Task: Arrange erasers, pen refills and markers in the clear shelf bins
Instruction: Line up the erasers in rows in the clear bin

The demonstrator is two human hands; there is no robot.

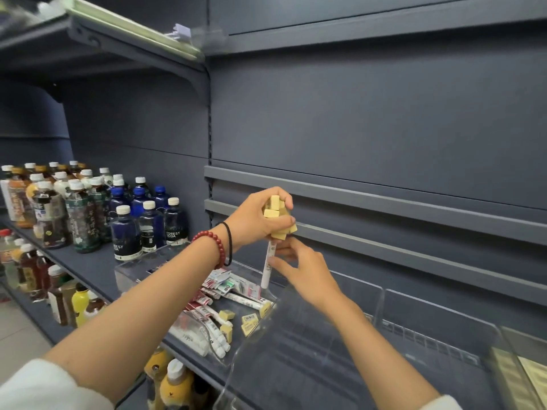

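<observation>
1. At the bottom edge, two white sleeves (35, 386) end at bare forearms that reach up and forward over the shelf (88, 267)
2. Nearest on that shelf is a clear bin (310, 350), its curved front wall low in the view, with more clear dividers running off to the right
3. Just left of it is a second clear bin (130, 275) that holds the stock. White markers (213, 329) lie in a loose heap at its near end, flat packs of pen refills (225, 284) are piled toward the back, and a few loose erasers (226, 315) lie scattered between them
4. The left wrist wears a red bead bracelet (211, 241) and a black band (229, 244)
5. Above the stocked bin, the left hand (254, 214) is curled tightly round a clutch of yellow erasers (275, 207), which poke out between its fingers
6. A white marker (268, 266) hangs upright beneath that fist, with its lower end over the back of the stocked bin. The right hand (299, 270) pinches its barrel between thumb and forefinger, the other fingers loosely bent
7. Further left along the shelf stand rows of bottles (88, 217), dark blue ones nearest and tea-coloured ones behind
8. Behind everything is the dark grey back panel (355, 113), crossed by horizontal rails
</observation>
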